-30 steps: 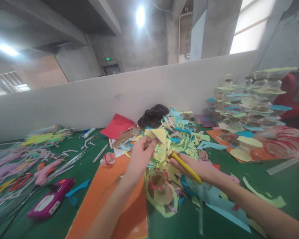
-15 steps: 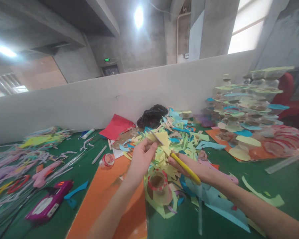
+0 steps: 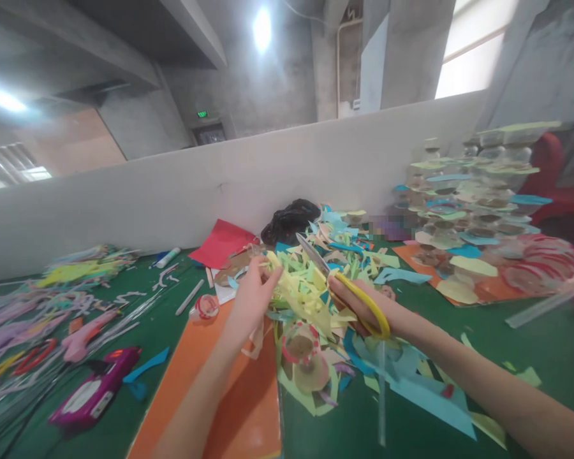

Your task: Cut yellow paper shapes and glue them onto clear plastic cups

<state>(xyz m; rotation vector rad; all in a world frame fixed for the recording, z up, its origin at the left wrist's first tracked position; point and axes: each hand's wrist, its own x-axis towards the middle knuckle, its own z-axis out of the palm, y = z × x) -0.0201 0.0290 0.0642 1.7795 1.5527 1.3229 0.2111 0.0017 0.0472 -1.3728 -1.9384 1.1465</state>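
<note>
Since the earlier frame, the right hand has turned and the steel blades of the yellow-handled scissors now stand clear above the paper, pointing up and to the left, with the yellow finger loop showing beside the wrist. That hand is closed around the handles. The left hand has drawn slightly left and is pinched closed on the edge of a bunch of pale yellow-green paper strips, which lies between the two hands on a loose heap of cut yellow, green and blue paper scraps. Under the heap's near edge sits a clear round piece ringed in red. A sheet of orange card lies under the left forearm on the green work mat. Beyond the left hand are a roll of red-marked clear tape, a red paper sheet and a crumpled black plastic bag. Far left lie tangled purple and yellow pipe cleaners and a magenta plastic tool. On the right rises a stack of clear plastic discs trimmed with coloured paper, in front of a pale grey partition.
</note>
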